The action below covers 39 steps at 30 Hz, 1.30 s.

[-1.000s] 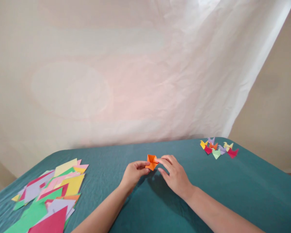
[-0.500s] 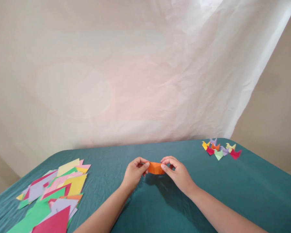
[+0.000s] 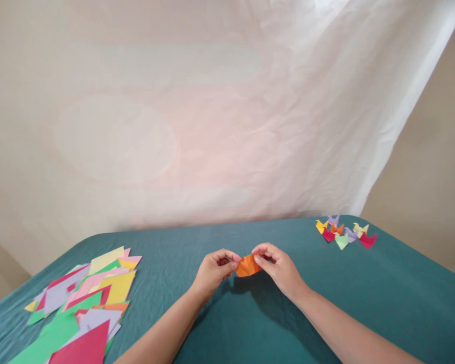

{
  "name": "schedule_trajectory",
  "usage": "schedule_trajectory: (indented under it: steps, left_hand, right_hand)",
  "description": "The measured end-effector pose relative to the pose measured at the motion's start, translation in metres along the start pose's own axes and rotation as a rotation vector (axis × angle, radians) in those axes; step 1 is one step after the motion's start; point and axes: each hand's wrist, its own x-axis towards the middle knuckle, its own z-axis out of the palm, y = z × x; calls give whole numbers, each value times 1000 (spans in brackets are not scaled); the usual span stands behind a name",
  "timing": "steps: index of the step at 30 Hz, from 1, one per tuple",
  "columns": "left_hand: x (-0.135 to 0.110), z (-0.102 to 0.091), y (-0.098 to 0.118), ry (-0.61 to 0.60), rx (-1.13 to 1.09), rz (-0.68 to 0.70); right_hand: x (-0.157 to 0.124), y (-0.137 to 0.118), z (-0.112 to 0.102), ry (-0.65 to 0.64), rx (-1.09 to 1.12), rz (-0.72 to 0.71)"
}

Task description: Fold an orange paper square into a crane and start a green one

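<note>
Compared with half a second ago, the orange paper [image 3: 247, 266] sits slightly farther right over the table [image 3: 345, 298] and a little nearer its front edge, now tilted so that its right end is higher; the left hand [image 3: 211, 273] shifts right along with it.

Item: orange paper, one piece, folded and creased, short and band-like. Location: above the middle of the table, raised off its surface, held between two bare hands.

Item: left hand. Thumb and fingers closed on the left end of the orange paper — a pinch grip.

Item: right hand [image 3: 282, 270]. Thumb on the near face of the paper's right end, fingers curled behind it; also gripping.

Item: shadow [image 3: 250, 293], dark and soft-edged, on the table under hands and paper.

Item: coloured sheets [image 3: 84, 345], many, in an overlapping spread on the left side of the table. Colours: red, green, yellow, pale yellow, pink, lilac, orange. Exact count cannot be told.

Item: paper birds [image 3: 341, 242], eight, grouped at the table's far right corner. Colours: two red, two lilac, one each yellow, orange, light green and pale yellow.

Item: white cloth [image 3: 231, 126], wrinkled toward its right side, hanging behind the table — its right edge slanting.
</note>
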Motion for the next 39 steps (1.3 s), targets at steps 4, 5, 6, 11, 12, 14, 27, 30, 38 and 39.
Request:
schedule_trajectory:
  steps: [4, 5, 6, 11, 12, 14, 27, 30, 38, 39]
  left_hand:
    - [1, 1, 1, 55, 41, 10]
    - [1, 1, 0, 82, 63, 8]
    - [2, 0, 0, 104, 82, 3]
    - [4, -3, 0, 94, 117, 28]
    - [4, -3, 0, 76, 128, 48]
    - [3, -4, -1, 41, 159, 81]
    - [3, -5, 0, -35, 90, 13]
    - [3, -8, 1, -50, 16, -17]
    - [-1, -6, 10, -123, 36, -21]
    - [-2, -6, 10, -134, 40, -22]
  right_hand:
    - [1, 3, 0, -7, -31, 4]
    - [2, 4, -1, -4, -23, 19]
    - [2, 5, -1, -5, -12, 33]
    - [2, 8, -1, -106, 17, 70]
    - [2, 8, -1, -121, 12, 70]
    - [2, 7, -1, -135, 11, 69]
    - [2, 3, -3, -220, 204, 96]
    - [2, 2, -3, -219, 216, 120]
    - [1, 5, -3, -251, 133, 114]
    - [2, 6, -3, -258, 137, 112]
